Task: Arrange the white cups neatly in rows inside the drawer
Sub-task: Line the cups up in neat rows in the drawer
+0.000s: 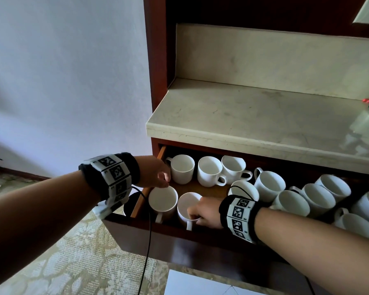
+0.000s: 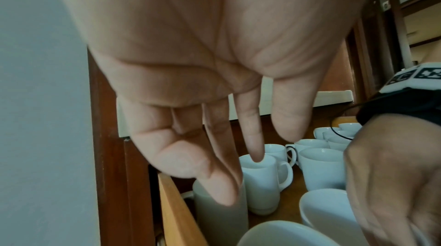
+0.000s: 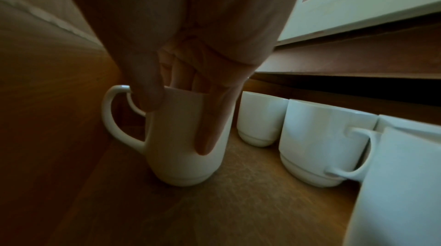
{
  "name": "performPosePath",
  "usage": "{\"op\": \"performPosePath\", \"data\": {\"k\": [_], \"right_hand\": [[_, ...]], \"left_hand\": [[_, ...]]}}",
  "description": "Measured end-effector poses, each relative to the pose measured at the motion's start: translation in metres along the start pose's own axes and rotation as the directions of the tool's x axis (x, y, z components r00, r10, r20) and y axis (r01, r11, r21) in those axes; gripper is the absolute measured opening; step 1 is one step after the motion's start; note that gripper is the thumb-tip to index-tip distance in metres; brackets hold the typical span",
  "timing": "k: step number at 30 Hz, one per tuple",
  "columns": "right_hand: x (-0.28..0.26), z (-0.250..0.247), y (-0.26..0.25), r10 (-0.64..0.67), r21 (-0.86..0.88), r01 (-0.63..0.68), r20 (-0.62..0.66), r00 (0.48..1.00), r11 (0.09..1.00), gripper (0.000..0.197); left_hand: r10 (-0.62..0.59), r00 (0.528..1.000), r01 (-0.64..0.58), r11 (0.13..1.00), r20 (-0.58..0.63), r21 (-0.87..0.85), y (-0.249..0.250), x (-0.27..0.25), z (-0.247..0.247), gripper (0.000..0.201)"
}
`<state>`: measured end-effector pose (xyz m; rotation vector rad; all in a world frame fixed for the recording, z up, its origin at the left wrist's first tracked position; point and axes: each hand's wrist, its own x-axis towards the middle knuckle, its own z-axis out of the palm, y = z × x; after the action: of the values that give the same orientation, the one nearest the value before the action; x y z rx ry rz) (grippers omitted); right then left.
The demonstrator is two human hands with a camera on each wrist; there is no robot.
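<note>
Pale marble countertop [image 1: 254, 116] sits over the open dark-wood drawer [image 1: 192, 235], and all the cups are already inside it, so this step is alignment, not transfer. Your right hand [image 1: 207, 211] holds the white ceramic mug second from the left in the front row [image 1: 188, 206]: several fingers hooked inside the rim, the thumb [image 3: 149, 97] on the outside by the handle and one finger down the outer wall (the right wrist view shows this clearly). That mug stands upright on the drawer floor, handle toward you. Your left hand [image 1: 156, 173] hovers loose-fingered and holding nothing, just above the far rim of the front-left white mug [image 1: 162, 200], with the back-left white mug [image 1: 182, 168] just beyond it. To do this well: slide the held mug, don't lift, until its wall sits just beside the front-left mug, and rotate it so both handles point at the drawer front. Use the left hand to steady the neighbour so it doesn't get knocked. Keep the rim pinch light; a hard hook could tip the mug. The cluster of white mugs on the right [image 1: 307, 199] is crowded, handles at mixed angles, so that's likely the next area. Watch the black wrist cable [image 1: 148, 241] hanging down over the drawer front.
</note>
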<state>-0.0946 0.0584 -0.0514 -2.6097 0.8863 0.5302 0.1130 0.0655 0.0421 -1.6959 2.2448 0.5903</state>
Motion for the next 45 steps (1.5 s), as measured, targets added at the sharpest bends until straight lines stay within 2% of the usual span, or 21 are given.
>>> {"op": "performPosePath", "data": {"k": [3, 6, 8, 11, 13, 15, 18, 22, 26, 28, 30, 34, 36, 40, 42, 43, 45], "right_hand": [[-0.001, -0.001, -0.001, 0.015, -0.013, -0.015, 0.006, 1.000, 1.000, 0.017], [-0.004, -0.005, -0.001, -0.037, -0.003, 0.037, -0.002, 0.999, 0.999, 0.022], [-0.008, -0.011, 0.002, -0.046, 0.072, 0.053, -0.095, 0.994, 0.996, 0.023], [-0.006, -0.026, 0.013, 0.069, 0.175, -0.012, -0.323, 0.944, 0.985, 0.013], [0.002, -0.038, 0.022, 0.230, 0.272, -0.132, -0.370, 0.900, 0.953, 0.014], [0.016, -0.048, 0.027, 0.359, 0.302, -0.267, -0.308, 0.881, 0.915, 0.013], [0.041, -0.055, 0.027, 0.445, 0.298, -0.383, -0.180, 0.877, 0.874, 0.034], [0.074, -0.061, 0.019, 0.497, 0.286, -0.457, -0.084, 0.864, 0.842, 0.052], [0.093, -0.066, 0.014, 0.497, 0.273, -0.475, -0.013, 0.868, 0.837, 0.053], [0.099, -0.064, 0.013, 0.537, 0.167, -0.534, 0.031, 0.843, 0.829, 0.055], [0.102, -0.062, 0.012, 0.581, 0.099, -0.578, 0.001, 0.814, 0.810, 0.055], [0.101, -0.065, 0.020, 0.528, 0.046, -0.527, -0.004, 0.849, 0.848, 0.040], [0.100, -0.067, 0.023, 0.491, 0.068, -0.490, 0.007, 0.871, 0.869, 0.040], [0.084, -0.078, 0.010, 0.472, 0.044, -0.470, -0.085, 0.878, 0.882, 0.042], [0.071, -0.080, 0.003, 0.394, -0.008, -0.400, -0.144, 0.908, 0.917, 0.033], [0.062, -0.078, 0.000, 0.366, -0.041, -0.374, -0.138, 0.920, 0.926, 0.029], [0.050, -0.069, -0.002, 0.347, -0.096, -0.346, -0.009, 0.938, 0.933, 0.039]], "left_hand": [[-0.017, 1.000, 0.017, 1.000, -0.007, 0.025, -0.009, 0.003, -0.005, 0.033], [-0.043, 0.999, 0.044, 0.996, -0.011, 0.078, -0.016, 0.011, -0.014, 0.034], [-0.065, 0.998, 0.065, 0.990, -0.001, 0.125, -0.019, 0.019, -0.019, 0.035], [-0.083, 0.997, 0.083, 0.985, -0.006, 0.153, -0.019, 0.032, -0.026, 0.037], [-0.082, 0.997, 0.081, 0.988, 0.001, 0.131, -0.019, 0.036, -0.027, 0.037], [-0.079, 0.997, 0.079, 0.991, 0.000, 0.108, -0.020, 0.039, -0.025, 0.036], [-0.078, 0.997, 0.078, 0.995, -0.006, 0.060, -0.021, 0.040, -0.020, 0.034], [-0.061, 0.998, 0.060, 0.998, -0.023, -0.011, -0.022, 0.034, -0.015, 0.034], [-0.026, 0.999, 0.024, 0.998, -0.033, -0.054, -0.021, 0.022, -0.010, 0.034], [-0.010, 0.999, 0.007, 0.998, -0.043, -0.067, -0.020, 0.017, -0.009, 0.035], [-0.007, 0.999, 0.004, 0.998, -0.052, -0.067, -0.022, 0.012, -0.008, 0.035], [-0.025, 0.999, 0.022, 0.998, -0.047, -0.064, -0.027, 0.009, -0.005, 0.036], [-0.023, 0.999, 0.021, 0.998, -0.038, -0.052, -0.029, 0.010, -0.002, 0.035], [-0.007, 1.000, 0.007, 1.000, -0.003, -0.022, -0.028, 0.014, 0.002, 0.035], [0.008, 1.000, -0.009, 1.000, 0.013, 0.017, -0.026, 0.017, 0.005, 0.036], [0.015, 1.000, -0.016, 0.999, 0.023, 0.042, -0.025, 0.018, 0.008, 0.036], [0.018, 0.998, -0.026, 0.994, 0.066, 0.110, -0.023, 0.024, 0.015, 0.037]]}}
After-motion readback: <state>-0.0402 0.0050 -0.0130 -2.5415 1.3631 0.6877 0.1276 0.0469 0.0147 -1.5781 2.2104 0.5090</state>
